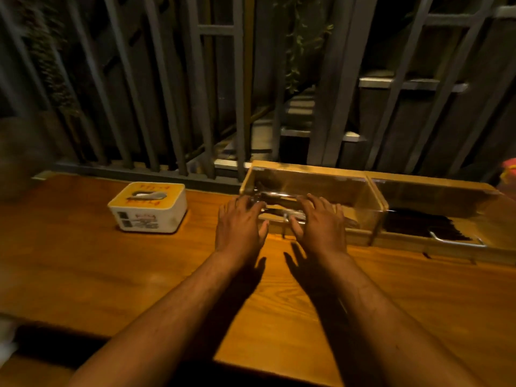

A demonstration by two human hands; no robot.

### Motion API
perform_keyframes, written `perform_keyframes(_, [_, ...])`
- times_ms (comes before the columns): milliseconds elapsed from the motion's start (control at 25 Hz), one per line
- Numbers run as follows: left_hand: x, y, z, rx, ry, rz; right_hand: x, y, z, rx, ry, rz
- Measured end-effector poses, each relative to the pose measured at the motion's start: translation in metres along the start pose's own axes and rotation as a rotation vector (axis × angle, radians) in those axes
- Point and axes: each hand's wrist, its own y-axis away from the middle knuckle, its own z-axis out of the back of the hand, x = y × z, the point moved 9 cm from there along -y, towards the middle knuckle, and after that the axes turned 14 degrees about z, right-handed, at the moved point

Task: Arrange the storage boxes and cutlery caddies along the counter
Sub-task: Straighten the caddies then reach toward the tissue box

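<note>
Reaching both spread hands, left hand [240,222] and right hand [321,222], onto the wooden caddy [363,188], gripping nothing yet; its neighbour [446,191] sits alongside, tissue box [148,210] left apart on the tabletop [83,261].

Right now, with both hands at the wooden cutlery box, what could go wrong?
The left hand and right hand lie open on the cutlery caddy, so a push may slip. The second caddy touches it and could shift too. The tissue box stands in the path leftward.
</note>
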Motion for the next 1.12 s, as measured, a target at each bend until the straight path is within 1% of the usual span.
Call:
perform_keyframes(160, [0.087,0.006,0.039,-0.028,-0.047,0.119,0.09,-0.017,-0.023,-0.022,-0.088,0.108])
perform_keyframes(280, [0.159,0.006,0.063,-0.043,-0.089,0.223,0.155,-0.034,-0.042,0.005,-0.111,0.167])
perform_keyframes(360, [0.201,0.003,0.071,-0.057,-0.12,0.26,0.192,-0.045,-0.055,0.024,-0.121,0.192])
perform_keyframes(520, [0.263,-0.013,0.072,-0.026,-0.14,0.334,0.244,-0.067,-0.081,0.045,-0.165,0.193])
perform_keyframes(640, [0.3,-0.029,0.064,0.006,-0.069,0.448,0.273,-0.088,-0.106,0.115,-0.195,0.183])
perform_keyframes(720, [0.315,-0.037,0.053,0.03,-0.028,0.493,0.287,-0.101,-0.117,0.142,-0.181,0.201])
perform_keyframes(840, [0.319,-0.041,0.032,0.066,-0.013,0.493,0.302,-0.112,-0.132,0.185,-0.121,0.262])
perform_keyframes(1000, [0.31,-0.044,0.02,-0.011,-0.019,0.424,0.287,-0.112,-0.146,0.2,-0.038,0.229])
perform_keyframes(1120, [0.287,-0.056,0.008,-0.003,-0.048,0.324,0.259,-0.107,-0.135,0.209,0.055,0.207])
